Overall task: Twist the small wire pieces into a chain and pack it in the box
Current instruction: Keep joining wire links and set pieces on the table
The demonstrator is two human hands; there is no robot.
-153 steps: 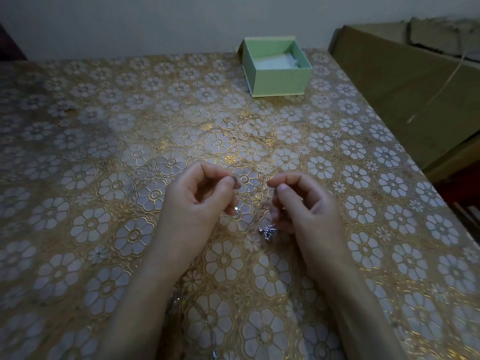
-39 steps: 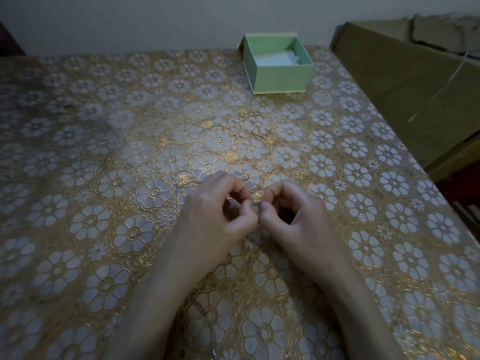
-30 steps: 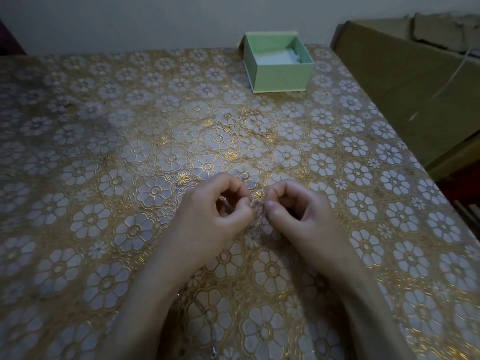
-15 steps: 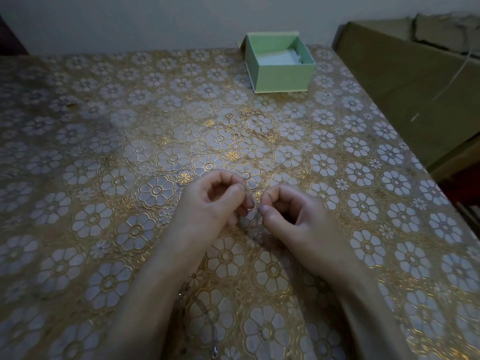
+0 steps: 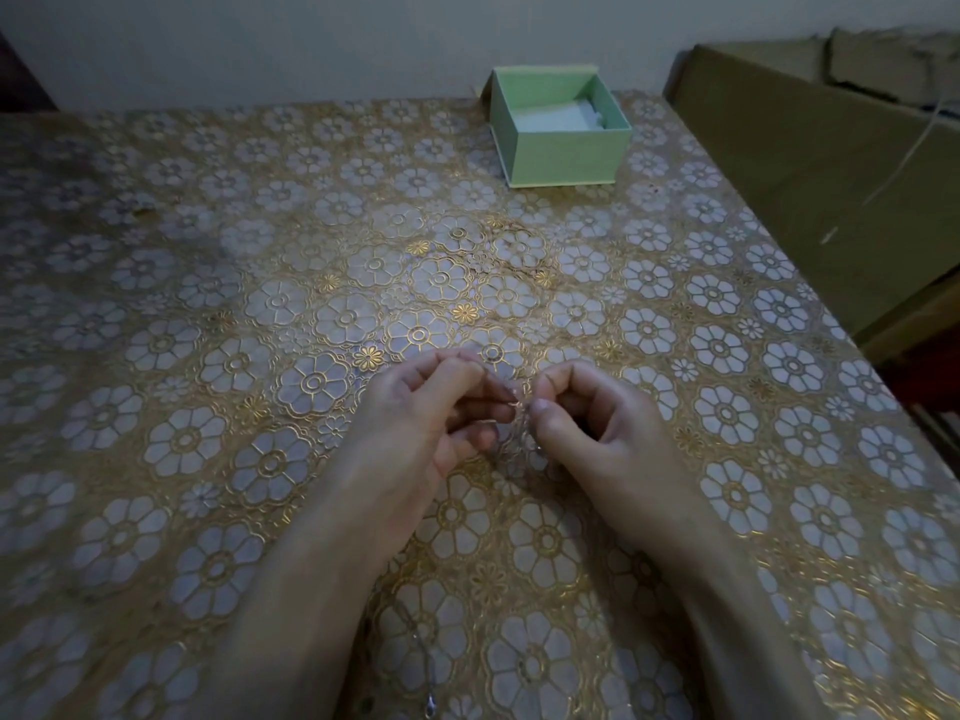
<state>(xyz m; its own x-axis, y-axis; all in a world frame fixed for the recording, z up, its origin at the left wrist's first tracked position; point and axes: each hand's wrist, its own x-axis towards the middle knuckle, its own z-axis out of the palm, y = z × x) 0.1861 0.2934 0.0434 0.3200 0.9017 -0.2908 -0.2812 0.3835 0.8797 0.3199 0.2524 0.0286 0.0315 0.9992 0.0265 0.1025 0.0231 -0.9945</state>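
Note:
My left hand [image 5: 426, 413] and my right hand [image 5: 597, 423] meet fingertip to fingertip just above the table's middle. Between them a thin silver wire chain [image 5: 521, 413] is pinched by thumb and forefinger of each hand; most of it is hidden or too fine to make out. Another stretch of silver chain [image 5: 423, 662] trails on the cloth between my forearms toward the near edge. The open light green box [image 5: 563, 158] with a white pad inside stands at the far edge of the table, well beyond both hands.
The table [image 5: 208, 304] wears a gold cloth printed with white flowers. A large brown cardboard box [image 5: 810, 163] stands against the table's right side. A pale wall runs behind the far edge.
Over five seconds the hands came together from apart. In the last second they stayed joined, with small finger shifts working the wire; the left thumb has lifted slightly.

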